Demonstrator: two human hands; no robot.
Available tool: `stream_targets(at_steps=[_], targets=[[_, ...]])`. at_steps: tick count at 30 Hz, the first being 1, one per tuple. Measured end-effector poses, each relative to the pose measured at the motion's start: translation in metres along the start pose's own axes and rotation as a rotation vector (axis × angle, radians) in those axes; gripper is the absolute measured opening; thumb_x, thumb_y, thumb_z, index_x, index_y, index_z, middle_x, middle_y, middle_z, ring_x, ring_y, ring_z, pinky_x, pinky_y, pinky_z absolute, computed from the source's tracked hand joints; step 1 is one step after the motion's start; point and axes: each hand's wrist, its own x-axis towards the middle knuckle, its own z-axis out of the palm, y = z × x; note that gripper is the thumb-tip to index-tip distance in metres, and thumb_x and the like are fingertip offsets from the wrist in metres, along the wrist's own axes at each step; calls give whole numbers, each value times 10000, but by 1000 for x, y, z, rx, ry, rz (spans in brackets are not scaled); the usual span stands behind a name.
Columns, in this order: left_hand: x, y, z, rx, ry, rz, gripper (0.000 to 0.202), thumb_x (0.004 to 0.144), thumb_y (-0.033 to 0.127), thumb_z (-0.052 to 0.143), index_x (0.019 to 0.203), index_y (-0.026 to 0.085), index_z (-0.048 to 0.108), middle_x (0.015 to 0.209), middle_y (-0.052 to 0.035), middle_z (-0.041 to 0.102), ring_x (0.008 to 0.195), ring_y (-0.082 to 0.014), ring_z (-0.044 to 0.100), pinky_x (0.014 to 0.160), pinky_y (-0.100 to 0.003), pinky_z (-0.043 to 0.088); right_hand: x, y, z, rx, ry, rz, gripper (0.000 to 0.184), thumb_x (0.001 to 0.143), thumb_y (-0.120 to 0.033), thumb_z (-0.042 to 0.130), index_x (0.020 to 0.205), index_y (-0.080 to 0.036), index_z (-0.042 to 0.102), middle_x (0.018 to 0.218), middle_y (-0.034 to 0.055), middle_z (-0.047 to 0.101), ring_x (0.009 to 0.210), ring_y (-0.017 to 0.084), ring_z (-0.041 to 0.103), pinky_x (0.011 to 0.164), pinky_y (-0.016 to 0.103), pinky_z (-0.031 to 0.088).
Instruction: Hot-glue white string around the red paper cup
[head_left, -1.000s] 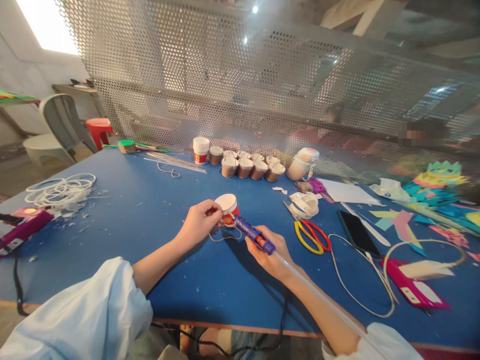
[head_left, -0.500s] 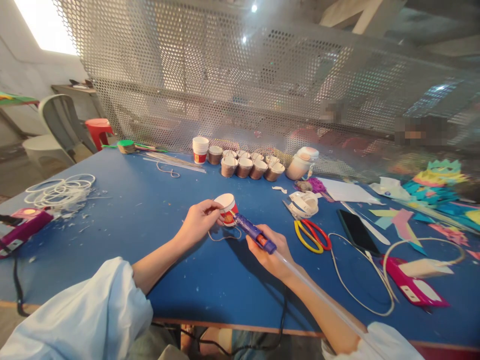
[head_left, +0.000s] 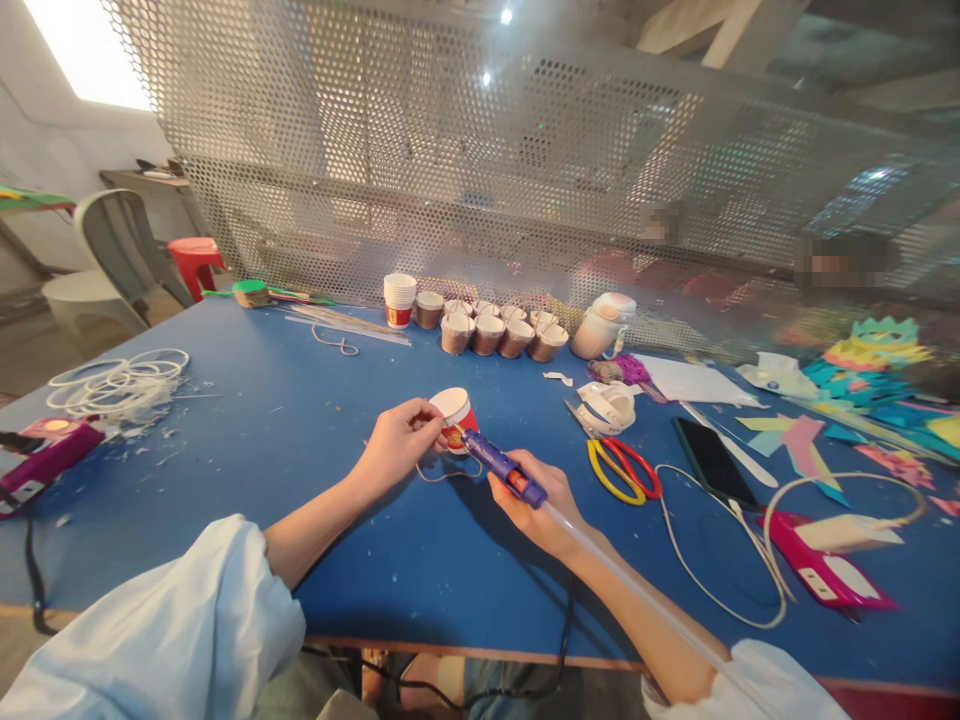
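A white and red paper cup is tilted slightly toward me at mid-table. At its left edge, the fingers of my left hand are pinched together on it. A thin string loops from beneath those fingers, below the cup; whether the fingers also grip its end is hidden. My right hand is wrapped round a blue glue gun, its nozzle at the cup's front near the rim. A long clear glue stick runs out of the gun's back along my right forearm.
Several brown-wrapped cups and a stack of paper cups stand at the back. Scissors, a measuring tape, a phone and a cabled pink power strip lie right. White cord lies coiled left.
The glue gun and my right hand have shifted slightly left, along the cup's front. My left hand and the cup stay nearly in place.
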Motion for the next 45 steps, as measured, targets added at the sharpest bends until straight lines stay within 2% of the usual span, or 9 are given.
stream_targets(at_steps=[15,21,27,33,37,43,45], targets=[[-1,-4,3,-13,-24,29,59,731,223,572,742,166,581,614,-2,667,573,-142,638,587,-250,494,0,-1,4,-31,13,-55,56,834,-199,545,888,-197,562,676,8,665,533,127,617,532,214,471],[-2,-1,2,8,-7,3,65,722,230,575,744,170,582,596,-2,666,559,-146,637,553,-240,485,-1,2,1,-66,38,3,29,853,-230,544,859,-203,551,664,5,659,526,118,604,540,211,468],[-3,1,2,22,-12,11,70,734,231,558,731,165,582,608,-2,664,558,-134,625,557,-230,482,0,-1,2,-56,0,-75,24,843,-196,538,866,-200,541,648,1,647,509,118,593,519,211,449],[-3,5,1,19,-10,12,49,726,208,547,722,165,569,581,11,636,519,-114,593,546,-220,471,0,2,0,-88,62,-15,26,847,-220,548,828,-205,538,641,-8,640,502,114,587,530,209,449],[-3,5,0,23,-9,12,63,731,219,542,719,163,567,569,13,622,504,-108,573,531,-215,458,0,2,0,-84,50,-31,32,846,-223,550,823,-201,546,621,-13,627,497,113,581,532,209,446],[-1,-1,-1,35,-19,24,92,748,243,537,745,159,573,566,17,614,510,-100,549,521,-206,430,2,-1,-2,-16,70,125,130,862,-260,547,746,-202,547,597,-22,612,463,90,539,511,196,421],[-1,-2,-1,40,-20,33,90,745,244,539,742,160,571,562,20,610,509,-100,544,519,-206,425,2,-2,-2,-8,57,118,120,859,-260,542,753,-204,547,595,-20,610,463,92,536,512,198,420]])
